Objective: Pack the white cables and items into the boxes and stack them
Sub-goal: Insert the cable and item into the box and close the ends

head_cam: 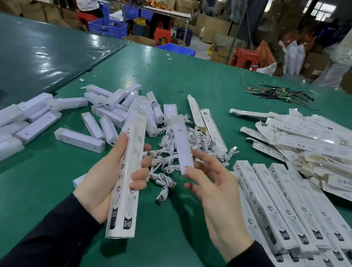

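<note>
My left hand (pixel 106 175) grips a long white printed box (pixel 129 172), held upright above the green table (pixel 171 262). My right hand (pixel 215 187) pinches the near end of a white bar-shaped item (pixel 180 145) between thumb and fingertips, just right of the box. Beneath both lies a tangle of white USB cables (pixel 173 156). More white bar items (pixel 113 108) lie scattered behind and to the left.
Packed boxes lie stacked in rows at the right (pixel 296 218). Flat unfolded boxes (pixel 320 149) pile up at the far right. Coloured wires (pixel 278 93) lie at the back. A darker table (pixel 31 53) adjoins on the left. People work at a far table.
</note>
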`<state>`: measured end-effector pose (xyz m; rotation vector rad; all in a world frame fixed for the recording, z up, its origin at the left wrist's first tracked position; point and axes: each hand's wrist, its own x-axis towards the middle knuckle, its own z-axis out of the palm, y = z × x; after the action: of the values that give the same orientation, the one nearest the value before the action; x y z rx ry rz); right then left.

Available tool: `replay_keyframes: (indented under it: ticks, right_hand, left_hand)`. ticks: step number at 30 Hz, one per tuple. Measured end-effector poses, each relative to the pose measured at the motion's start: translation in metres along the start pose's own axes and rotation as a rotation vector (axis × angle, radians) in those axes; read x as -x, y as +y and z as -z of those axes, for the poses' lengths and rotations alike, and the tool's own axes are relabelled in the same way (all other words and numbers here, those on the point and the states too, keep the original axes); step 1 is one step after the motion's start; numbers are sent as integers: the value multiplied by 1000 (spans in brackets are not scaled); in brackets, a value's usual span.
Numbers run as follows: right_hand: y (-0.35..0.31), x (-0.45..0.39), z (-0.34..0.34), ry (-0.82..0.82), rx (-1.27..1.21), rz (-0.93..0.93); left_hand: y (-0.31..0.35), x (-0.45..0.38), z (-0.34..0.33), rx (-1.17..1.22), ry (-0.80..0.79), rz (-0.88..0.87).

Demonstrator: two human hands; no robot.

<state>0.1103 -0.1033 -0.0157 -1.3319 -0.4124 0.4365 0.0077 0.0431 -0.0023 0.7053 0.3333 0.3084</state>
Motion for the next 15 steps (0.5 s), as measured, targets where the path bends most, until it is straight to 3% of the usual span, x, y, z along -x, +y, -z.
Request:
replay_keyframes:
  ticks: [3,9,12,15]
  right_hand:
    - [-4,9,-4,-157,-123,-95]
    - [-9,19,-11,-400,60,-64]
    - [-15,20,-12,-387,73,-66]
    - [-16,13,-6,-235,56,-19]
  left_hand:
    - [0,0,-1,-22,35,-79]
    - [-2,4,-1,-222,-32,-134]
    - [-3,3,-1,-243,16,-104]
    - [-1,6,-1,-235,1,-4]
